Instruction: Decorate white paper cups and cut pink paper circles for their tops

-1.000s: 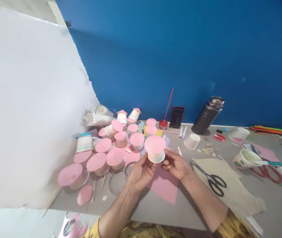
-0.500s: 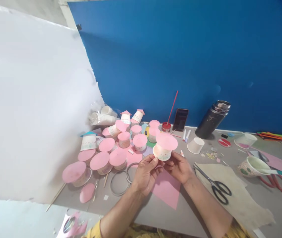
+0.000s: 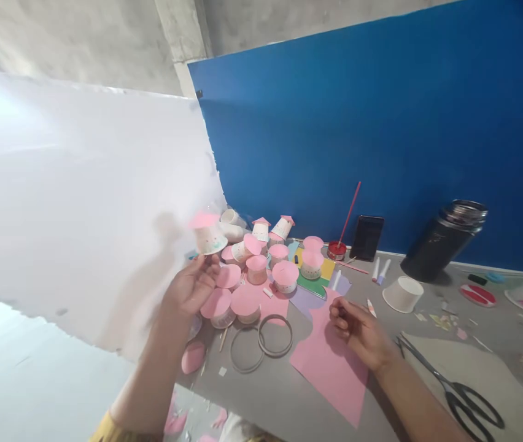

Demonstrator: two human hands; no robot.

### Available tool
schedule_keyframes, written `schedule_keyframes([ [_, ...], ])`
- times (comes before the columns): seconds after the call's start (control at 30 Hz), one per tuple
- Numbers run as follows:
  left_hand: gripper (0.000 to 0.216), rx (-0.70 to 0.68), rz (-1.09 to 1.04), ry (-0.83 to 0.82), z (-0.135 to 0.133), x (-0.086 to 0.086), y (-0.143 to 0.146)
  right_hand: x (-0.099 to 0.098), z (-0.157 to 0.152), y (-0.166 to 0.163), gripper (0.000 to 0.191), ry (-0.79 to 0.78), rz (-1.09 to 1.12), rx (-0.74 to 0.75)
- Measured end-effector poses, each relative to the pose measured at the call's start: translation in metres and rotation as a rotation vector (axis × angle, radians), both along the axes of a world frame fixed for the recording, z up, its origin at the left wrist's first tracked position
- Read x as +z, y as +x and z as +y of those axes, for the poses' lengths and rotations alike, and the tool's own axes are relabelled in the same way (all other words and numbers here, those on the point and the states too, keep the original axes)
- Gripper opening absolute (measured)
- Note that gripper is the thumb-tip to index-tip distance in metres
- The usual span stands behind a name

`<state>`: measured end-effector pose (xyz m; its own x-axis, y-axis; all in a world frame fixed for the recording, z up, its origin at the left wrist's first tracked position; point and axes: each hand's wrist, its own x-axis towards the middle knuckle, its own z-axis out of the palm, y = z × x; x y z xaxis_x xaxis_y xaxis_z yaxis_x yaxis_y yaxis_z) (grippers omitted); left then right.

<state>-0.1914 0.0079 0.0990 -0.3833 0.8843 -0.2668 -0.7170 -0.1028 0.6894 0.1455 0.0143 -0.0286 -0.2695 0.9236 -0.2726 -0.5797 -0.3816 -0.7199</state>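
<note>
My left hand [image 3: 194, 285] holds a white paper cup [image 3: 210, 240] by its lower rim, raised above the left of the table. The cup is upside down and has a pink paper disc [image 3: 205, 220] on top. Several similar cups with pink tops [image 3: 285, 275] stand crowded beyond and to the right of that hand. My right hand [image 3: 358, 328] hovers over a cut pink paper sheet [image 3: 335, 374], its fingers loosely curled and holding nothing I can see. Two grey rings [image 3: 275, 353] lie overlapping between my hands.
Black-handled scissors [image 3: 450, 383] rest on a beige cloth [image 3: 496, 368] at the right. Behind are a white cup [image 3: 404, 294], a dark flask [image 3: 443, 242], a phone [image 3: 366, 238] and a red dish [image 3: 336, 250] with a red stick. A blue panel [image 3: 335, 135] backs the table.
My left hand has carried the pink-topped cup leftward and up. My right hand has let go of it and stays over the pink sheet. The view has turned left.
</note>
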Motion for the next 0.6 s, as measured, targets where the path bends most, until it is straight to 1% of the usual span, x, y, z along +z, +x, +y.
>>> schedule_keyframes([
  [0.07, 0.025, 0.076, -0.019, -0.039, 0.002, 0.002, -0.01, 0.001, -0.001, 0.0, 0.043, 0.02, -0.027, -0.007],
  [0.13, 0.024, 0.097, 0.004, -0.06, 0.003, -0.001, -0.014, 0.002, -0.001, 0.0, 0.043, 0.029, -0.053, -0.008],
  [0.3, 0.019, 0.117, 0.217, -0.079, 0.006, -0.009, -0.024, 0.004, -0.001, 0.001, 0.045, 0.039, -0.084, -0.004],
  [0.43, 0.012, 0.137, 0.365, -0.112, 0.01, -0.01, -0.028, 0.003, -0.001, 0.001, 0.044, 0.059, -0.097, -0.002],
  [0.5, 0.009, 0.145, 0.431, -0.135, 0.007, -0.009, -0.026, 0.001, -0.001, 0.002, 0.043, 0.067, -0.107, 0.0],
  [0.53, 0.014, 0.163, 0.464, -0.149, 0.002, -0.009, -0.025, 0.0, 0.0, 0.002, 0.043, 0.069, -0.113, 0.001],
  [0.6, 0.035, 0.24, 0.541, -0.171, -0.013, -0.01, -0.02, -0.003, 0.001, 0.004, 0.042, 0.073, -0.126, 0.006],
])
